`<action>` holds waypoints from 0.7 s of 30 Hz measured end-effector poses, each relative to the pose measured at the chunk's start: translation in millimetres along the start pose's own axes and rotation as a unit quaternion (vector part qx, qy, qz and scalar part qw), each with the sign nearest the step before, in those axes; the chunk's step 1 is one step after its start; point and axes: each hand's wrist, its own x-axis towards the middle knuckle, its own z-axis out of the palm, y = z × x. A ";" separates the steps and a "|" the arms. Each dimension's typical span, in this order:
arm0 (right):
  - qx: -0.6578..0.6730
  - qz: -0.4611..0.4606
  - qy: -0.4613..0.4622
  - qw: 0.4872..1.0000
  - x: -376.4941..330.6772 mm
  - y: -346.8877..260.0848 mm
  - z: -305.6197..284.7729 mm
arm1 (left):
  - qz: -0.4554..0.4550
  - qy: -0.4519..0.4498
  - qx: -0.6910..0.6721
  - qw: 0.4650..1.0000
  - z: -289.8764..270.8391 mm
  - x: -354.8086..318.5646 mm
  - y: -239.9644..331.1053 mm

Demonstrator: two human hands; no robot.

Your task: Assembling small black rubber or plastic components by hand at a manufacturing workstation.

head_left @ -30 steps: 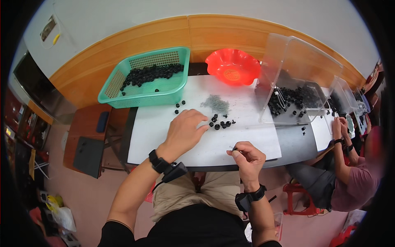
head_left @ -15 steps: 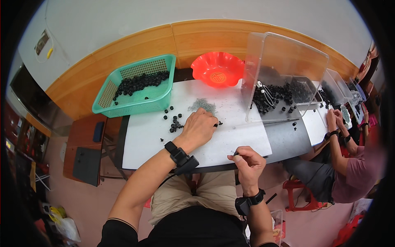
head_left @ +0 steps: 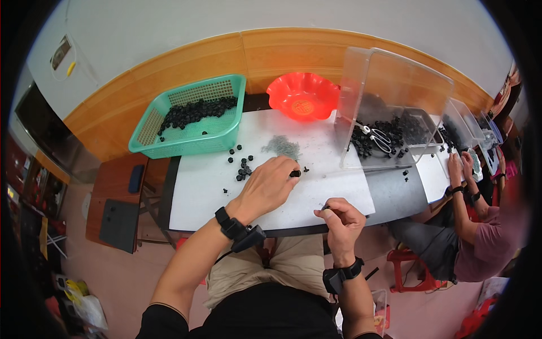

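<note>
My left hand (head_left: 266,189) is over the white sheet (head_left: 203,192), its fingers curled around a small black cylindrical knob (head_left: 294,173). Just beyond those fingers lies a pile of small, thin, greyish translucent pieces (head_left: 282,147). At the table's front edge my right hand (head_left: 343,221) pinches a tiny dark part (head_left: 325,207) between thumb and forefinger; its exact kind is too small to make out. Left of my left hand, several black knobs (head_left: 244,169) are scattered on the sheet. A small black piece (head_left: 306,169) rests right of the held knob.
A green basket (head_left: 231,135) with many black knobs stands at the back left, beside a red scalloped bowl (head_left: 305,85). On the right, a clear plastic bin (head_left: 406,62) stands tilted by more knobs and white-handled scissors (head_left: 375,135). A co-worker (head_left: 485,237) sits further right.
My left hand has shifted slightly, and the black knob in its fingers shows more fully. My right hand keeps nearly the same place and pinch. The whole view has moved a little.
</note>
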 end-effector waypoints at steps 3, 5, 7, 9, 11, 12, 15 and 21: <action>-0.001 0.005 0.003 1.000 3.2 -0.6 5.0 | -0.060 -0.007 -0.098 0.993 -7.1 -14.1 8.2; -0.008 -0.005 -0.008 1.000 6.5 -0.5 10.0 | -0.074 -0.005 -0.133 0.988 -8.2 -25.3 9.4; 0.004 -0.004 -0.019 1.000 9.6 -1.8 19.1 | -0.117 -0.004 -0.208 0.971 -8.7 -33.6 12.7; 0.016 -0.004 -0.030 0.999 11.7 -1.1 29.6 | -0.158 0.006 -0.263 0.952 -2.4 -42.9 10.9; 0.021 -0.017 -0.049 0.998 12.7 0.1 39.7 | -0.197 0.018 -0.317 0.928 0.0 -50.6 9.5; 0.020 -0.014 -0.052 0.998 13.5 1.7 42.7 | -0.209 0.017 -0.358 0.910 0.6 -53.3 8.7; 0.022 -0.021 -0.058 0.998 13.6 8.1 47.6 | -0.224 0.032 -0.430 0.874 1.6 -60.3 9.2; -0.001 0.007 -0.066 0.998 11.4 15.7 50.0 | -0.273 0.043 -0.559 0.782 -4.9 -72.7 10.3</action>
